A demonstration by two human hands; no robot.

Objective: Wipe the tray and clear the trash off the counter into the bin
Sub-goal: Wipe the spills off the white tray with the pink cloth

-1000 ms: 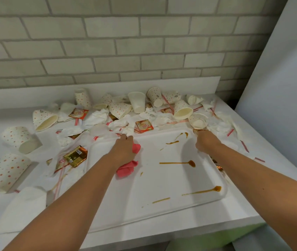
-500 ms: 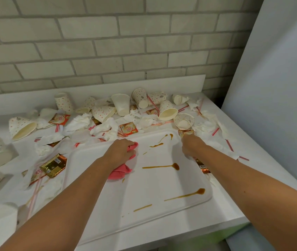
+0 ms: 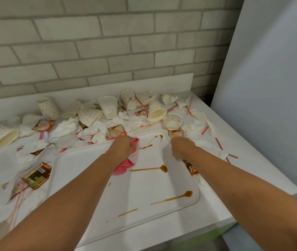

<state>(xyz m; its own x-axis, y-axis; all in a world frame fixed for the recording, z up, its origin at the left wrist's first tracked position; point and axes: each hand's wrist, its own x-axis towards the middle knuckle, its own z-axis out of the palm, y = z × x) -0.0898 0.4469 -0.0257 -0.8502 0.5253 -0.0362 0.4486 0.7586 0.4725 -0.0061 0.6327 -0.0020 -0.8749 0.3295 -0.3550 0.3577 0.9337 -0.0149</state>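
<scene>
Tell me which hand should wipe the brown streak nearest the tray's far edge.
Left. The left hand grips the pink cloth, right beside that streak. The right hand has no cloth and sits curled at the far right rim of the tray, apparently steadying it.

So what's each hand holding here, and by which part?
Left hand grips the pink cloth by its bunched far end. Right hand rests at the far right rim of the tray; a grip cannot be told.
</scene>
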